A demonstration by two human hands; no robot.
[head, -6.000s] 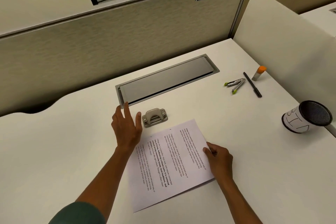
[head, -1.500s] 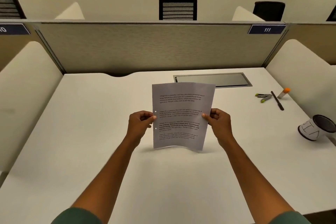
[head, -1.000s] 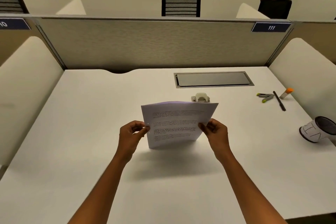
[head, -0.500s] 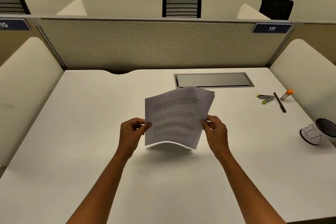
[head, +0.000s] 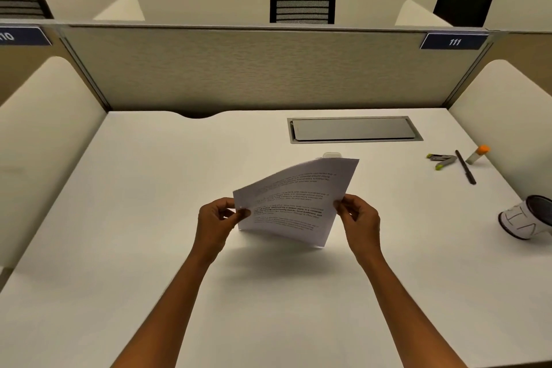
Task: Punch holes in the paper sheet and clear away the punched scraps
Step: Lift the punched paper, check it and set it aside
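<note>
A printed paper sheet (head: 294, 203) hangs above the middle of the white desk (head: 149, 218), tilted back and curved. My left hand (head: 216, 224) pinches its left edge, where a small punched hole shows beside my thumb. My right hand (head: 360, 221) pinches the right edge. Just behind the sheet's top edge peeks the top of the metal hole punch (head: 331, 155), mostly hidden by the paper. No loose scraps can be made out on the desk.
A grey cable hatch (head: 354, 129) sits at the back of the desk. At the right lie a green-tipped metal tool (head: 442, 159), a black pen (head: 465, 166), an orange-capped glue stick (head: 478, 153) and a tipped mesh-lined cup (head: 527, 219). Partitions enclose three sides.
The sheet has tipped further back and its top has swung to the right, uncovering the top of the hole punch. Both hands keep their pinch on its edges.
</note>
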